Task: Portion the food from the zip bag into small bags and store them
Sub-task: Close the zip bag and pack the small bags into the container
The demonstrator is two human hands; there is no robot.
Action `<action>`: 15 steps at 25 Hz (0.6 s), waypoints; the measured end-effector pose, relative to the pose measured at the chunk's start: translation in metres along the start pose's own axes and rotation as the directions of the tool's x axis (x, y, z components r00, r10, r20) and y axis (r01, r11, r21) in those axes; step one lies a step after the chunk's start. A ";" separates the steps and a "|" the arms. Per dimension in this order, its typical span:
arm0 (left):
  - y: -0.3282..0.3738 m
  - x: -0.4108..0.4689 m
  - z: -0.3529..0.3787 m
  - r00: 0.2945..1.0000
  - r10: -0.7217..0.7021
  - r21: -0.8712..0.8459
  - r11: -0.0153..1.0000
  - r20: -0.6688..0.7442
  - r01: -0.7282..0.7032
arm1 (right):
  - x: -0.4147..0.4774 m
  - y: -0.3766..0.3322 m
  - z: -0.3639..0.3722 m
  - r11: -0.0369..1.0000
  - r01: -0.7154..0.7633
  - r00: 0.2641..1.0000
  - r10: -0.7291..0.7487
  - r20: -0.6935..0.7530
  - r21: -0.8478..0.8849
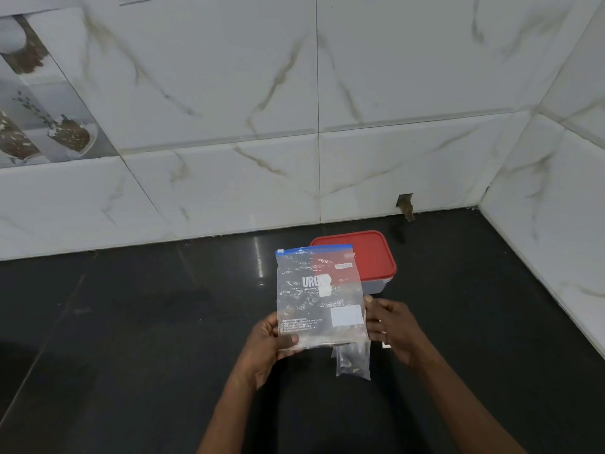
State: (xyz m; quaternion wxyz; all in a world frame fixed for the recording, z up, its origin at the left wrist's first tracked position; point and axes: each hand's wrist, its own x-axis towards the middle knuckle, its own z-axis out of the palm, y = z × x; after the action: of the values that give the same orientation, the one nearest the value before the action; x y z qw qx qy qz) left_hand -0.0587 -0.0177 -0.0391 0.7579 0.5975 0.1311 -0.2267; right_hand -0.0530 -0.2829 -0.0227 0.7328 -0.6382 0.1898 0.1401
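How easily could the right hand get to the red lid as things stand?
Probably yes, once it lets go: the right hand grips the edge of the zip bag. The red lid sits just beyond it, with only counter between.

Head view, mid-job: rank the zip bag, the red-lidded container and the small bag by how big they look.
1. zip bag, largest, though held nearer the camera.
2. red-lidded container, partly hidden behind it.
3. small bag, clearly smallest.
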 end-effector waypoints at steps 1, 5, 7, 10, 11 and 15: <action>0.000 0.000 0.000 1.000 -0.001 0.007 1.000 0.006 0.001 | 0.003 -0.002 0.001 1.000 0.021 0.999 -0.021 -0.026 -0.008; 0.003 -0.004 0.006 0.998 0.022 -0.261 0.965 -0.066 -0.039 | 0.009 -0.013 0.008 0.997 0.068 0.995 -0.070 -0.077 -0.028; -0.005 -0.013 0.023 0.997 -0.011 -0.547 0.836 -0.081 -0.035 | 0.008 -0.018 0.014 0.997 0.069 0.994 -0.066 -0.091 0.032; -0.023 -0.022 0.058 0.995 -0.100 -0.612 0.785 0.022 0.093 | 0.006 -0.015 0.025 0.993 0.055 0.995 -0.046 -0.086 0.106; -0.026 -0.023 0.068 0.991 -0.122 -0.585 0.800 0.060 0.134 | 0.005 -0.013 0.028 0.992 0.050 0.996 -0.041 -0.082 0.113; -0.027 -0.019 0.093 0.980 -0.198 -0.401 0.898 0.000 0.181 | 0.005 -0.009 0.030 0.995 0.061 0.993 -0.053 -0.103 0.073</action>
State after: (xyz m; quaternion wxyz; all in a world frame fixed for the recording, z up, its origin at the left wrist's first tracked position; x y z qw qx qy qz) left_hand -0.0949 -0.1090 -0.0296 0.8352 0.4192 0.2475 -0.2557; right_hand -0.0413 -0.2552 -0.0133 0.7497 -0.6213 0.2135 0.0791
